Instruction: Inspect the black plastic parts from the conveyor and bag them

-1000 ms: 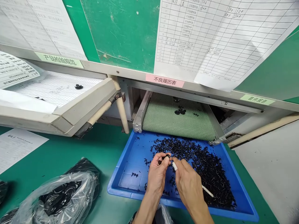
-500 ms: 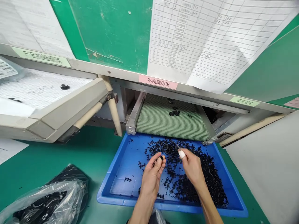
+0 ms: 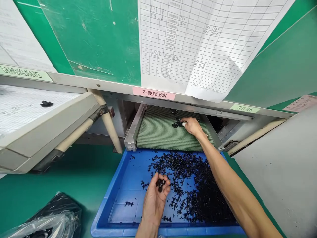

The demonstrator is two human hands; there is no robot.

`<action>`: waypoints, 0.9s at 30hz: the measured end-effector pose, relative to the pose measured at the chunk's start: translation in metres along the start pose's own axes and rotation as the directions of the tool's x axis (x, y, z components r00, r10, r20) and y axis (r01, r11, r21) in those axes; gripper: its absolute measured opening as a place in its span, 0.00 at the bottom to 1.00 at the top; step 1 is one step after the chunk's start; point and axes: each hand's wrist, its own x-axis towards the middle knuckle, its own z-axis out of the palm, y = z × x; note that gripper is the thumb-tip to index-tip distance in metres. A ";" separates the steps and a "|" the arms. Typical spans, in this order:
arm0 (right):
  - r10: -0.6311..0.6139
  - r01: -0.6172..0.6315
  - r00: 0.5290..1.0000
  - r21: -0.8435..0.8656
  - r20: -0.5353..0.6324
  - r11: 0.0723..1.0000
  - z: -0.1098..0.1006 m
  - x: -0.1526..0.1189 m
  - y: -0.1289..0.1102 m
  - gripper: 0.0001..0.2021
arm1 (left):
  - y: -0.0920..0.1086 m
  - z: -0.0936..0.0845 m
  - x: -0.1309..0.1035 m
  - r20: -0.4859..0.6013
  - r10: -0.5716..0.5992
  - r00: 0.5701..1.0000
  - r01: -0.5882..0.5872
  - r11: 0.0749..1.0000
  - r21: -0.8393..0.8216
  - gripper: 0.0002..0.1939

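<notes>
Black parts sit in the left hand's curled grip. The right hand clasps a white tool, the belt lying open to its front edge.

This is a factory, at a production workstation. A ribbed green conveyor belt carrying round black parts ends above a blue plastic tray strewn with small black plastic pieces; the tray sits on a green tabletop. Higher up, a gridded log sheet with handwritten entries hangs above a pink label (its Chinese characters say "defect history sheet"), and a clear plastic bag lies at the left.
</notes>
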 end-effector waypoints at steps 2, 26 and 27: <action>-0.003 0.003 1.000 -0.011 0.013 1.000 0.001 0.003 0.002 0.17 | 0.001 0.001 -0.001 0.003 -0.031 1.000 0.031 1.000 0.000 0.14; -0.057 0.058 0.998 0.066 -0.006 0.996 -0.008 -0.067 -0.021 0.12 | -0.003 -0.002 0.001 0.010 0.031 0.999 -0.032 0.995 0.094 0.16; -0.096 0.094 0.995 0.121 0.015 0.988 -0.007 -0.084 -0.029 0.12 | -0.003 -0.001 -0.001 0.020 0.035 0.999 -0.037 0.994 0.104 0.15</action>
